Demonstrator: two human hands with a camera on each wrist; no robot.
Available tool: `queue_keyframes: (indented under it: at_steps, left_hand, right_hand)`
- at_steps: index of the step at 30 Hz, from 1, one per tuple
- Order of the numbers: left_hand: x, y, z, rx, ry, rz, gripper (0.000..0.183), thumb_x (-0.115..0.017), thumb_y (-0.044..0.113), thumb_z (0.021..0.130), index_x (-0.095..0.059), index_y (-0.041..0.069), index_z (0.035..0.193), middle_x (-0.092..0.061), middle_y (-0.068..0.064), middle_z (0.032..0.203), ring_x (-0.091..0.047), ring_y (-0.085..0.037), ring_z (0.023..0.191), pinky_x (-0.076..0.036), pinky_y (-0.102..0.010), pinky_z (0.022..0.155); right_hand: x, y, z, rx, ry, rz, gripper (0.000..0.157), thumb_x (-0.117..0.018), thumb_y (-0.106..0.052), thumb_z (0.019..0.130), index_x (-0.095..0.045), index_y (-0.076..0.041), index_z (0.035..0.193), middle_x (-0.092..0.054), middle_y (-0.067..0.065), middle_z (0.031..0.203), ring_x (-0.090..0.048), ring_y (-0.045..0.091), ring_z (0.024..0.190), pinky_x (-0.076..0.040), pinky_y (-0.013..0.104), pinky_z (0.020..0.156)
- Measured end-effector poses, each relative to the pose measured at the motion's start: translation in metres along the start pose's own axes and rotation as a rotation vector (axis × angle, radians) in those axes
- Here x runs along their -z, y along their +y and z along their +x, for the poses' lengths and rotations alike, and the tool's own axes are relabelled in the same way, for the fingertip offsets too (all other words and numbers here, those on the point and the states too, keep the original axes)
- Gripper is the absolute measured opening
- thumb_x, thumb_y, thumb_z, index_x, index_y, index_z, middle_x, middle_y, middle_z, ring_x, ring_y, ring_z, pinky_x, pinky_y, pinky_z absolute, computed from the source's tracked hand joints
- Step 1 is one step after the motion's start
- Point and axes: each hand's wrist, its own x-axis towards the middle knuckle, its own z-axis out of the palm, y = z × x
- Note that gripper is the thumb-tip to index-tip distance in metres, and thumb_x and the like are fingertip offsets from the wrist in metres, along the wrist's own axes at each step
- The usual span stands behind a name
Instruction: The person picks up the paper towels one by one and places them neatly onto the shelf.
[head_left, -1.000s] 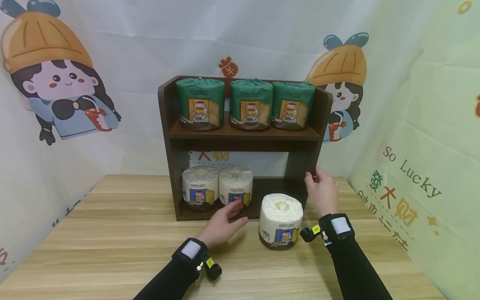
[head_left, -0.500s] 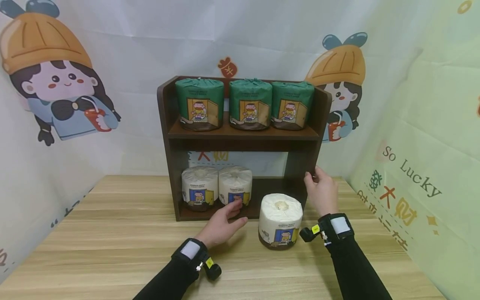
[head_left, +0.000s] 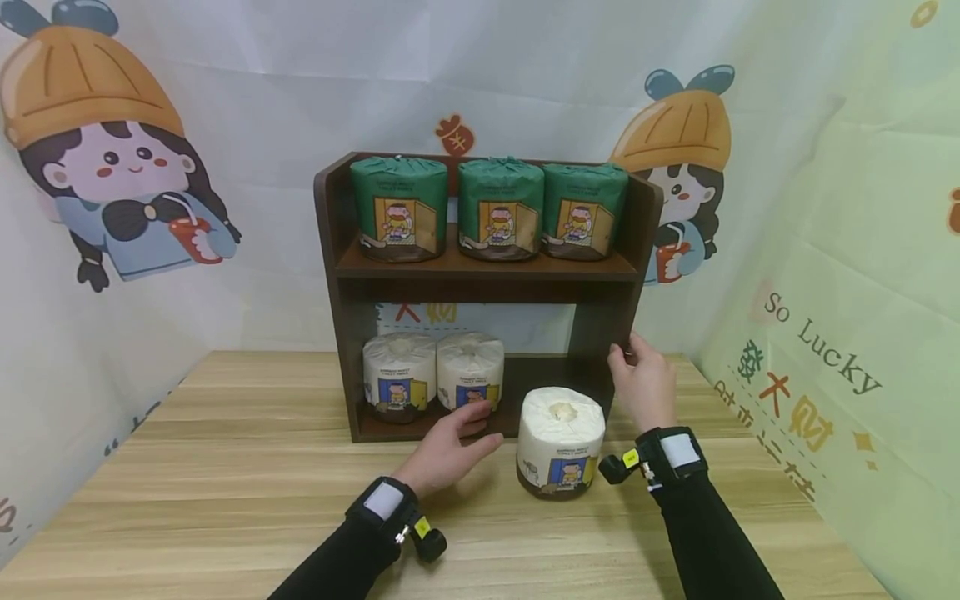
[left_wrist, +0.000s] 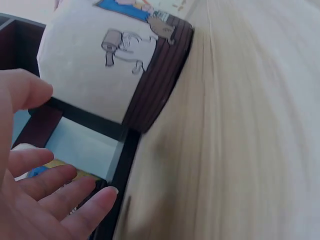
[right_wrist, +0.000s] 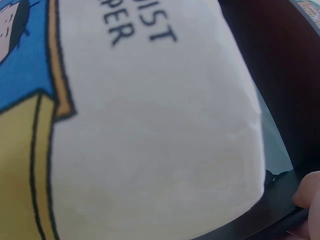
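A white toilet paper roll (head_left: 561, 446) with a brown lower band stands on the table in front of a dark brown two-tier shelf (head_left: 480, 289). My left hand (head_left: 448, 450) hovers left of it, fingers loosely spread and holding nothing. In the left wrist view the same hand (left_wrist: 50, 200) is apart from the roll. At the shelf's right side panel (head_left: 611, 321), my right hand (head_left: 648, 387) grips the front edge between thumb and fingers. On the lower tier sit two more white rolls, a left one (head_left: 400, 377) and a right one (head_left: 471, 371), partly behind my left fingers.
Three green-wrapped rolls line the upper tier: left (head_left: 401, 208), middle (head_left: 501, 208) and right (head_left: 587, 211). The wooden table (head_left: 225, 467) extends to both sides. A printed cloth (head_left: 285, 167) hangs behind and at the sides.
My left hand has shifted slightly to the right, towards the front roll. The right hand keeps its hold on the shelf, and the rolls have stayed in place.
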Motion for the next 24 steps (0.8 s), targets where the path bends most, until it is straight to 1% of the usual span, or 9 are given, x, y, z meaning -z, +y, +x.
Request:
queue_keyframes:
  at_steps: [4, 5, 8, 11, 12, 14, 19, 21, 24]
  left_hand:
    - [-0.006, 0.012, 0.000, 0.022, -0.004, -0.051, 0.076, -0.071, 0.041, 0.092, -0.035, 0.009, 0.152, -0.038, -0.009, 0.150, -0.043, -0.027, 0.128, -0.043, -0.049, 0.102]
    - [-0.008, 0.020, -0.002, 0.029, -0.006, -0.070, 0.078, -0.072, 0.039, 0.092, -0.034, 0.008, 0.152, -0.036, -0.011, 0.151, -0.044, -0.028, 0.127, -0.045, -0.049, 0.100]
    - [-0.016, 0.025, 0.000, 0.038, -0.006, -0.110, 0.086, -0.076, 0.039, 0.088, -0.030, 0.011, 0.154, -0.033, -0.010, 0.153, -0.044, -0.031, 0.126, -0.048, -0.048, 0.098]
    - [-0.025, 0.029, 0.003, 0.058, -0.003, -0.103, 0.095, -0.080, 0.040, 0.084, -0.025, 0.015, 0.156, -0.029, -0.009, 0.154, -0.041, -0.028, 0.128, -0.046, -0.047, 0.100]
    - [-0.028, 0.024, 0.007, 0.059, -0.002, -0.098, 0.099, -0.082, 0.043, 0.081, -0.024, 0.017, 0.156, -0.029, -0.008, 0.154, -0.039, -0.026, 0.130, -0.044, -0.046, 0.102]
    - [-0.034, 0.026, 0.009, 0.060, -0.001, -0.089, 0.104, -0.084, 0.043, 0.078, -0.021, 0.016, 0.157, -0.030, -0.009, 0.154, -0.037, -0.022, 0.131, -0.041, -0.045, 0.105]
    - [-0.047, 0.024, 0.013, 0.055, -0.014, -0.096, 0.115, -0.087, 0.043, 0.074, -0.014, 0.015, 0.158, -0.033, -0.013, 0.151, -0.037, -0.024, 0.130, -0.039, -0.048, 0.106]
    - [-0.051, 0.023, 0.015, 0.039, -0.021, -0.103, 0.116, -0.088, 0.043, 0.073, -0.014, 0.016, 0.158, -0.034, -0.010, 0.151, -0.037, -0.023, 0.130, -0.037, -0.051, 0.107]
    - [-0.056, 0.022, 0.019, -0.014, -0.031, -0.129, 0.114, -0.090, 0.038, 0.073, -0.016, 0.019, 0.158, -0.038, -0.003, 0.148, -0.039, -0.019, 0.128, -0.035, -0.052, 0.107]
  right_hand:
    - [0.000, -0.001, -0.001, -0.001, 0.000, -0.004, 0.027, -0.055, -0.024, 0.104, -0.063, -0.009, 0.125, -0.067, 0.015, 0.115, -0.063, 0.031, 0.096, -0.058, 0.049, 0.078]
    - [0.000, -0.001, -0.001, 0.000, 0.000, -0.004, 0.027, -0.055, -0.024, 0.104, -0.063, -0.009, 0.125, -0.067, 0.015, 0.115, -0.063, 0.031, 0.096, -0.058, 0.049, 0.078]
    - [0.000, -0.001, -0.001, -0.001, -0.003, -0.001, 0.027, -0.055, -0.024, 0.104, -0.063, -0.009, 0.125, -0.066, 0.015, 0.116, -0.063, 0.031, 0.096, -0.058, 0.049, 0.079]
    - [0.000, 0.000, -0.001, 0.000, -0.001, 0.001, 0.027, -0.055, -0.024, 0.104, -0.063, -0.009, 0.124, -0.066, 0.015, 0.115, -0.063, 0.030, 0.096, -0.058, 0.050, 0.078]
    - [0.000, 0.000, -0.001, -0.001, -0.002, 0.002, 0.027, -0.055, -0.024, 0.104, -0.063, -0.009, 0.125, -0.066, 0.015, 0.116, -0.063, 0.030, 0.096, -0.058, 0.049, 0.078]
    - [-0.001, 0.001, -0.001, -0.002, -0.004, 0.003, 0.028, -0.055, -0.024, 0.104, -0.063, -0.009, 0.126, -0.066, 0.015, 0.116, -0.063, 0.030, 0.096, -0.058, 0.049, 0.078]
    - [-0.001, 0.001, 0.000, -0.001, -0.007, -0.001, 0.028, -0.055, -0.025, 0.104, -0.063, -0.010, 0.127, -0.066, 0.015, 0.117, -0.063, 0.030, 0.097, -0.058, 0.050, 0.078]
    - [-0.001, 0.001, 0.000, 0.001, -0.005, -0.003, 0.028, -0.055, -0.025, 0.104, -0.063, -0.010, 0.126, -0.066, 0.015, 0.117, -0.063, 0.030, 0.097, -0.058, 0.050, 0.077]
    - [-0.001, 0.001, 0.001, 0.007, -0.001, -0.003, 0.027, -0.055, -0.025, 0.104, -0.063, -0.009, 0.125, -0.066, 0.015, 0.116, -0.063, 0.030, 0.097, -0.058, 0.049, 0.078]
